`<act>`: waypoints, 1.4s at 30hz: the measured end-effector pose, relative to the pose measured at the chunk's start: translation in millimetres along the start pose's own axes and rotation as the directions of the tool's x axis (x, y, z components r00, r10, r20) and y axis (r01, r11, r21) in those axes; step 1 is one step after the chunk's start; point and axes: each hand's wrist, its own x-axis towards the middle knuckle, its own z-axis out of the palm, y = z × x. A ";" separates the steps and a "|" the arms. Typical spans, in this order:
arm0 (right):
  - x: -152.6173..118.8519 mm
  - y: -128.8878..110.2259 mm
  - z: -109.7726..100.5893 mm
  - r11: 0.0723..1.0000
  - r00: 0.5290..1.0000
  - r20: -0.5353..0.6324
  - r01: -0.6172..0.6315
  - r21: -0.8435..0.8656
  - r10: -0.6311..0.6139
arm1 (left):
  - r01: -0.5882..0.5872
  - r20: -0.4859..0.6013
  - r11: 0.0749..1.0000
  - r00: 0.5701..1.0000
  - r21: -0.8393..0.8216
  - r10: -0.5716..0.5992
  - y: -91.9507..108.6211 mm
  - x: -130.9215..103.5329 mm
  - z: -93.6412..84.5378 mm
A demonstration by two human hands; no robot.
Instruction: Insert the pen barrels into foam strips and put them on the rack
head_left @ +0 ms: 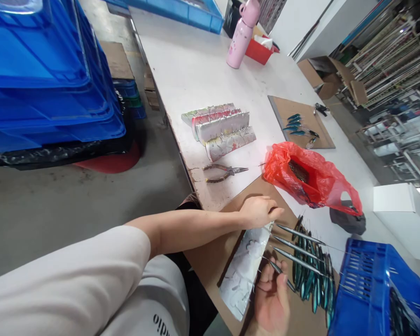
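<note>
My left hand [261, 212] is closed at the upper end of a white foam block [245, 268]; what its curled fingers hold is hidden. Palm up beside the block's right side, my right hand [271, 296] pinches a slim dark lure [282, 275]. Three slim grey lures [297, 259] extend rightward from the block, above my right hand. Several teal lures [306, 275] lie in a row to the right. The block rests on a brown board [210, 252].
Pliers [227, 172] and several foam blocks [227, 128] lie farther up the white table. A red plastic bag [311, 172] sits beyond the board, with a blue basket [364, 280] at the right. A pink bottle [241, 39] stands near another board [301, 121] holding small lures.
</note>
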 end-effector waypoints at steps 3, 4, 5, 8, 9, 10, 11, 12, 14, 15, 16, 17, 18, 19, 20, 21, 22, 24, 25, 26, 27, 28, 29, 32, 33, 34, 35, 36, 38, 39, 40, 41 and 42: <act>0.1 -0.1 0.5 1.000 1.000 -0.006 0.006 -0.005 -0.007 | 0.012 0.023 1.000 1.000 -0.009 -0.012 -0.6 0.1 1.6; 0.1 -0.2 0.7 1.000 1.000 -0.008 0.010 -0.006 -0.010 | 0.013 0.026 1.000 1.000 -0.013 -0.013 -1.0 0.1 2.2; 0.0 -0.3 0.9 1.000 1.000 -0.005 0.011 -0.008 -0.012 | 0.011 0.026 1.000 1.000 -0.018 -0.011 -1.4 0.1 2.8; -0.3 -0.2 1.3 1.000 1.000 0.022 0.013 -0.020 -0.012 | -0.008 0.012 1.000 1.000 -0.027 0.008 -2.4 0.0 3.8; -0.4 -0.1 1.4 1.000 0.999 0.031 0.014 -0.024 -0.013 | -0.012 0.007 1.000 1.000 -0.026 0.012 -2.5 0.0 3.7; -0.5 0.0 1.4 0.999 0.999 0.037 0.017 -0.029 -0.016 | -0.013 0.005 1.000 1.000 -0.024 0.014 -2.5 -0.1 3.4; -0.5 0.1 1.4 0.999 0.999 0.041 0.024 -0.033 -0.022 | -0.013 0.005 1.000 1.000 -0.022 0.013 -2.4 -0.1 3.0; -0.4 0.3 1.2 0.999 0.999 0.044 0.030 -0.037 -0.028 | -0.011 0.009 1.000 1.000 -0.021 0.012 -2.2 -0.1 2.5; 0.1 0.5 0.5 0.998 0.998 0.054 0.043 -0.043 -0.040 | -0.004 0.020 1.000 1.000 -0.022 0.004 -1.8 -0.1 1.8; 0.5 0.7 -0.1 0.998 0.997 0.059 0.046 -0.046 -0.044 | -0.001 0.026 1.000 1.000 -0.025 0.001 -1.7 -0.1 1.6; 1.0 0.8 -0.9 0.998 0.997 0.061 0.048 -0.049 -0.045 | 0.002 0.030 1.000 1.000 -0.027 -0.001 -1.8 -0.1 1.8; 1.5 1.0 -1.7 0.997 0.997 0.063 0.046 -0.055 -0.042 | 0.003 0.031 1.000 1.000 -0.029 -0.002 -1.9 -0.1 2.1; 1.9 1.2 -2.5 0.997 0.997 0.065 0.044 -0.065 -0.040 | 0.001 0.029 1.000 1.000 -0.030 -0.001 -2.2 -0.2 2.7; 2.3 1.4 -3.2 0.996 0.997 0.070 0.045 -0.076 -0.040 | -0.001 0.024 1.000 1.000 -0.029 0.002 -2.4 -0.2 3.4; 2.6 1.6 -3.8 0.995 0.996 0.074 0.049 -0.087 -0.043 | -0.002 0.018 1.000 1.000 -0.026 0.003 -2.7 -0.1 4.2; 2.7 1.8 -4.3 0.994 0.996 0.080 0.055 -0.094 -0.047 | -0.002 0.013 1.000 1.000 -0.023 0.002 -3.0 -0.1 4.9; 2.8 1.9 -4.5 0.994 0.995 0.083 0.058 -0.096 -0.050 | -0.001 0.010 1.000 1.000 -0.020 0.001 -3.1 0.0 5.4; 2.8 2.1 -4.6 0.995 0.996 0.073 0.051 -0.083 -0.045 | 0.002 0.016 1.000 1.000 -0.013 -0.001 -3.3 0.1 5.8; 2.7 2.1 -4.5 0.996 0.997 0.067 0.043 -0.073 -0.038 | 0.002 0.019 1.000 1.000 -0.011 -0.002 -3.3 0.1 5.7; 2.6 2.1 -4.5 0.997 0.998 0.061 0.039 -0.068 -0.035 | 0.000 0.022 1.000 1.000 -0.011 0.000 -3.3 0.2 5.4; 2.5 2.1 -4.5 0.997 0.998 0.060 0.041 -0.068 -0.037 | -0.004 0.023 1.000 1.000 -0.014 0.005 -3.3 0.2 5.1; 2.5 2.1 -4.5 0.996 0.997 0.064 0.049 -0.073 -0.045 | -0.008 0.022 1.000 1.000 -0.018 0.009 -3.3 0.2 4.8; 2.4 2.1 -4.6 0.995 0.996 0.072 0.061 -0.082 -0.055 | -0.011 0.021 1.000 1.000 -0.023 0.012 -3.4 0.2 4.5; 2.2 1.9 -4.9 0.993 0.995 0.082 0.071 -0.096 -0.064 | -0.016 0.019 0.999 1.000 -0.030 0.017 -3.6 0.2 4.6; 2.0 1.8 -4.9 0.993 0.995 0.079 0.068 -0.094 -0.060 | -0.015 0.018 0.999 1.000 -0.029 0.015 -3.6 0.3 4.9; 1.6 1.6 -4.8 0.993 0.995 0.076 0.068 -0.092 -0.061 | -0.012 0.017 1.000 1.000 -0.029 0.013 -3.6 0.4 5.3; 0.9 1.2 -4.7 0.992 0.995 0.075 0.077 -0.095 -0.070 | -0.009 0.017 1.000 1.000 -0.029 0.009 -3.5 0.5 5.8; 0.0 0.8 -4.3 0.990 0.993 0.078 0.098 -0.104 -0.090 | -0.006 0.018 1.000 1.000 -0.031 0.007 -3.4 0.6 6.2; -2.3 -0.5 -2.9 0.978 0.985 0.095 0.159 -0.135 -0.147 | -0.005 0.025 0.999 1.000 -0.033 0.005 -3.3 0.9 7.0; -3.6 -1.3 -1.7 0.970 0.979 0.105 0.188 -0.153 -0.173 | -0.005 0.026 0.999 1.000 -0.033 0.006 -3.3 0.9 7.2; -4.8 -2.0 -0.2 0.962 0.974 0.112 0.213 -0.169 -0.196 | -0.006 0.026 0.999 1.000 -0.033 0.007 -3.2 1.0 7.3; -5.7 -2.6 1.7 0.956 0.971 0.118 0.228 -0.183 -0.209 | -0.007 0.026 0.999 1.000 -0.032 0.008 -3.1 1.0 7.2; -6.2 -3.1 3.6 0.953 0.969 0.118 0.235 -0.192 -0.215 | -0.008 0.024 1.000 1.000 -0.030 0.009 -3.0 0.9 7.0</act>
